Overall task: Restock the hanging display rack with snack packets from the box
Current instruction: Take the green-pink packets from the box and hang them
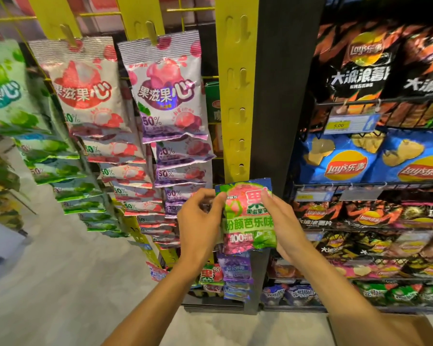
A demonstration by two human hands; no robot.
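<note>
Both the left hand (200, 216) and right hand (283, 221) pinch the green-and-pink foil snack packet (248, 218) under the yellow plastic hanging strip (236, 96); missing the hook could tear its header or drop it.

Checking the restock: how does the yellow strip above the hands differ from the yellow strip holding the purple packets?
The strip above the hands has bare clips down to the green packet; the purple-packet strip is loaded with overlapping packets. The first hangs straight in view; the second slants. Both are yellow with punched clips.
</note>
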